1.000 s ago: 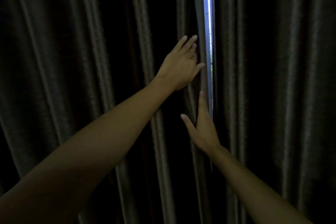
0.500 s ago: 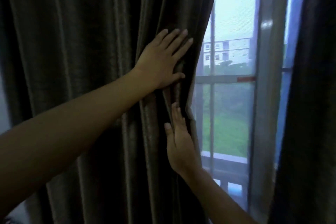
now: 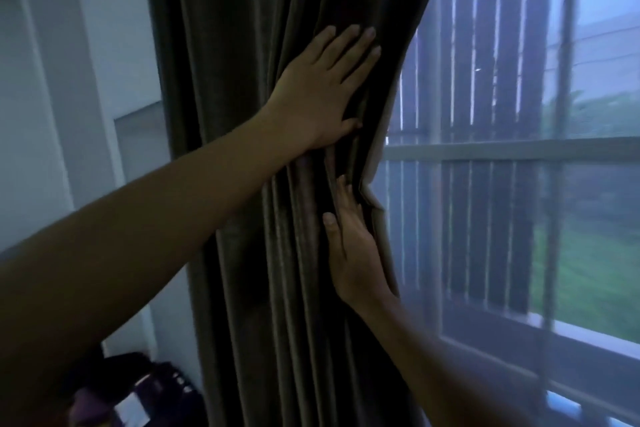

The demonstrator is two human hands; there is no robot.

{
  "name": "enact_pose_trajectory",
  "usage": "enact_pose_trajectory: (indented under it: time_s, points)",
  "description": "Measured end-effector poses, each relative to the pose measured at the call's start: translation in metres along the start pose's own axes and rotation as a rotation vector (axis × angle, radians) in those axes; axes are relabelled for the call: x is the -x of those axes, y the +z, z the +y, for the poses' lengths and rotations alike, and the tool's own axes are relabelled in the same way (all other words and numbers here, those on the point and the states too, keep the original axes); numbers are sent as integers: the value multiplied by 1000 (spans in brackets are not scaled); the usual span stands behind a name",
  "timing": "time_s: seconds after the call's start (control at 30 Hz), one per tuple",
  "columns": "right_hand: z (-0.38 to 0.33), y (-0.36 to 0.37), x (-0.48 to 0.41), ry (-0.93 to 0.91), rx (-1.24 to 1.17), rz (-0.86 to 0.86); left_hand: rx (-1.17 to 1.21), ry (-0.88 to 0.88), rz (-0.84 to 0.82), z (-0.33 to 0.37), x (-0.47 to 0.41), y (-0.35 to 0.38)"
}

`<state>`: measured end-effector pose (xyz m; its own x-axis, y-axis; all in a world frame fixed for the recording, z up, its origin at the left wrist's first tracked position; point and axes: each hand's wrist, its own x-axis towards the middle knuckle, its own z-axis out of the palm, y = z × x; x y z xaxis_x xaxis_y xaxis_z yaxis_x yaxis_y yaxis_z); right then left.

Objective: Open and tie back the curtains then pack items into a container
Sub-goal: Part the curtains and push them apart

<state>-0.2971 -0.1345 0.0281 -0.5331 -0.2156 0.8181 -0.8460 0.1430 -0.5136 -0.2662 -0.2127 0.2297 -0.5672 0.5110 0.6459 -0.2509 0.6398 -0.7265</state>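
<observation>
The dark olive curtain (image 3: 249, 80) hangs bunched in thick folds at the left side of the window (image 3: 502, 149). My left hand (image 3: 322, 90) lies flat against its folds, fingers straight and spread, with the thumb at a crease. Lower down, my right hand (image 3: 353, 246) has its fingers slipped behind the curtain's right edge and its thumb on the front, pinching that edge. The other curtain is out of view.
A white wall (image 3: 69, 114) stands left of the curtain. Dark bags and a white tag (image 3: 145, 392) lie on the floor at the lower left. Beyond the glass are vertical bars (image 3: 464, 45), a rail and green grass.
The curtain has slid from nearly closed to bunched far left, uncovering the window and then the wall. Both hands travelled left with it and keep their hold on the folds.
</observation>
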Motion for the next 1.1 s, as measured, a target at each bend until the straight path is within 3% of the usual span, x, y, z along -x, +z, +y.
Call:
enact_pose_trajectory:
  time_s: [0.17,0.5,0.87,1.1]
  points:
    - [5,51,-27,-6,7,-76,-6,-57,-26,-32,23,57]
    - [17,167,-80,-33,11,-60,21,-155,-106,-96,58,166]
    - [49,295,-133,108,-150,-167,-141,-287,-271,-160,102,280]
    - [56,351,-166,188,-23,-196,-173,-322,-341,-196,118,335]
